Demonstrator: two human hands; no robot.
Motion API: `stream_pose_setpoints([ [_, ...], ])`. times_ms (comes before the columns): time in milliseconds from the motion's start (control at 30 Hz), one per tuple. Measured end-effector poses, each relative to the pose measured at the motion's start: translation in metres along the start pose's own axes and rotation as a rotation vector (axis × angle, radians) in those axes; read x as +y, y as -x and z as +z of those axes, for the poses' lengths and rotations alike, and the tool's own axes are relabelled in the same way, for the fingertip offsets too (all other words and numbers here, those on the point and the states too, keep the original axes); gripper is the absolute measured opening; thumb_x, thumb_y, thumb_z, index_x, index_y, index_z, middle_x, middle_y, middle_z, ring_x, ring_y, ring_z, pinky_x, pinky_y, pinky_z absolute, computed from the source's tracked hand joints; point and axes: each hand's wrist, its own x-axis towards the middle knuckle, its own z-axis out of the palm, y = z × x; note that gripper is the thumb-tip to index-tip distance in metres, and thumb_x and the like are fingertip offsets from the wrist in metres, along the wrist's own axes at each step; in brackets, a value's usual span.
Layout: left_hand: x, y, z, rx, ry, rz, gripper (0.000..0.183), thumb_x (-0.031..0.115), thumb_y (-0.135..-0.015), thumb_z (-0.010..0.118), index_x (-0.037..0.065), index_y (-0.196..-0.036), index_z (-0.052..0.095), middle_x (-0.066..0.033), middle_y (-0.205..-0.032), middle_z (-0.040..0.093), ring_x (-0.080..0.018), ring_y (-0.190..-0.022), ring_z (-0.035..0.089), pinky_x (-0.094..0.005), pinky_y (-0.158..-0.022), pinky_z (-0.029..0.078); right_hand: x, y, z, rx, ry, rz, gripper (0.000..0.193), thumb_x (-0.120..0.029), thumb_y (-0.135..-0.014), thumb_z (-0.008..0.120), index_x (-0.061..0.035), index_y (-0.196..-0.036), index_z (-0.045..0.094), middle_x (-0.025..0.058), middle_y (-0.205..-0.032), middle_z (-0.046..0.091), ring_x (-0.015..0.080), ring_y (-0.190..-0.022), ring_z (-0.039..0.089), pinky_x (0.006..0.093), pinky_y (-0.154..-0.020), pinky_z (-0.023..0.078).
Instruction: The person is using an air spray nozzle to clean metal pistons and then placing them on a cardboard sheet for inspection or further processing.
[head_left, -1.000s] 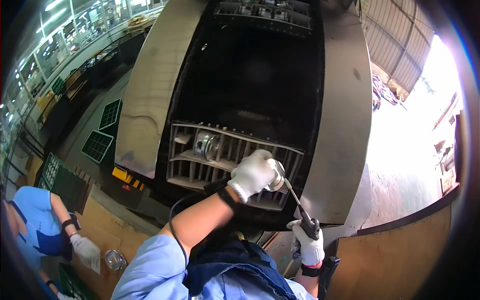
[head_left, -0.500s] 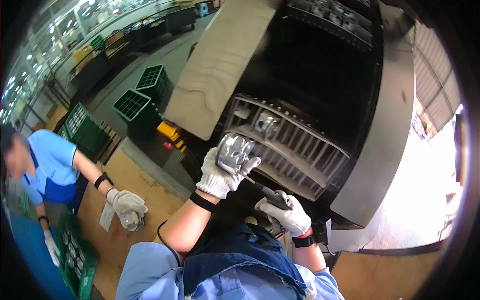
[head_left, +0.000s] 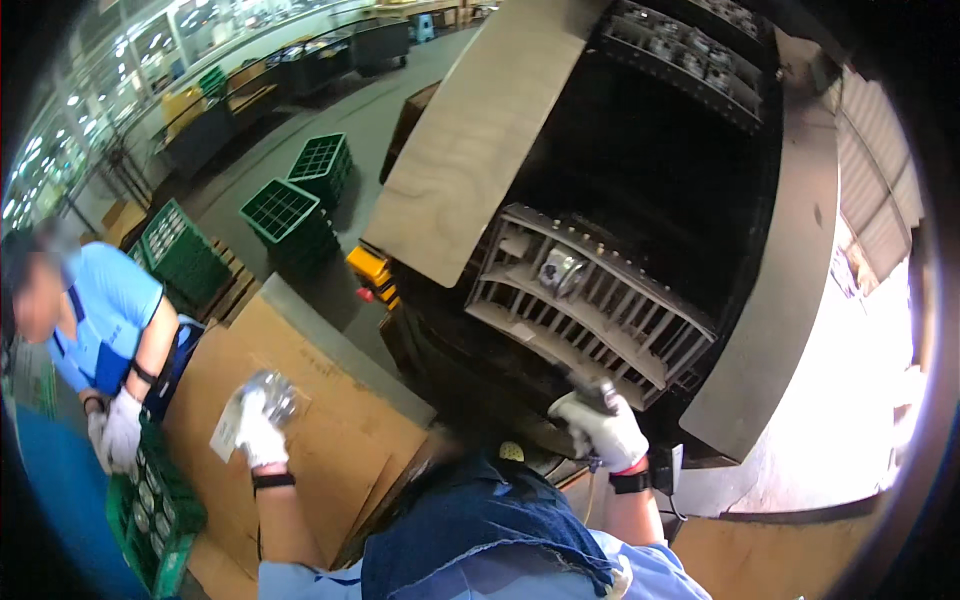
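Swung left away from the slatted rack (head_left: 620, 343), the left hand (head_left: 262, 435) grasps a shiny metal piston (head_left: 278, 392) just ahead of it, on or barely above the brown tabletop (head_left: 345, 405), the right hand (head_left: 617, 432), farther off, clutching a dark handheld tool (head_left: 603, 396).

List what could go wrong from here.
1. The round, shiny silver metal part at the white-gloved left hand might slip or tip on the flat brown tabletop if that hand's grip is loose; how firm it is cannot be seen.

2. The dark handheld tool in the white-gloved right hand appears near the grey slatted metal rack in this view, so a careless swing could perhaps knock it.
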Motion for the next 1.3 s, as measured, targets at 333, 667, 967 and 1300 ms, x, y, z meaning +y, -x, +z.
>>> stream_pose_setpoints([
  [333,0.001,0.041,0.1,0.167,-1.391,0.635,0.05,0.023,-0.088,0.071,0.0,-0.129,0.056,-0.0245,-0.129,0.059,-0.0407,-0.115,0.057,-0.0478,-0.099,0.046,0.015,-0.013,-0.064,0.434,-0.041,-0.099,0.015,-0.018,-0.089,0.071,-0.0047,-0.096,0.07,-0.0019,-0.059,0.056,0.0072,-0.044,0.049,0.0245,-0.041,0.038],
  [667,-0.132,0.105,0.405,-0.706,-1.176,0.59,0.086,0.027,-0.075,0.078,0.002,-0.145,0.034,-0.0287,-0.126,0.05,-0.0446,-0.117,0.049,-0.0507,-0.1,0.044,0.032,0.013,-0.09,0.259,0.009,0.013,0.019,-0.021,-0.087,0.075,-0.0065,-0.099,0.073,-0.0012,-0.066,0.06,0.0079,-0.056,0.053,0.0257,-0.052,0.04],
  [967,-0.057,0.142,0.419,-0.619,-0.636,0.078,0.016,0.015,-0.084,0.061,0.001,-0.091,0.061,-0.015,-0.082,0.066,-0.0319,-0.075,0.066,-0.0421,-0.064,0.054,0.016,0.044,-0.105,0.24,-0.1,-0.034,0.016,-0.015,-0.089,0.071,-0.0081,-0.104,0.074,-0.0034,-0.068,0.061,0.0049,-0.056,0.051,0.023,-0.047,0.035],
  [1300,-0.095,0.08,0.359,-0.808,0.758,-1.169,0.06,0.032,-0.074,0.048,-0.01,-0.116,0.06,-0.0248,-0.095,0.066,-0.0401,-0.082,0.064,-0.0504,-0.072,0.056,-0.046,0.007,-0.036,-0.292,-0.102,-0.044,0.018,-0.01,-0.091,0.061,0.0051,-0.098,0.068,0.0002,-0.052,0.047,0.0087,-0.042,0.042,0.0256,-0.043,0.038],
])
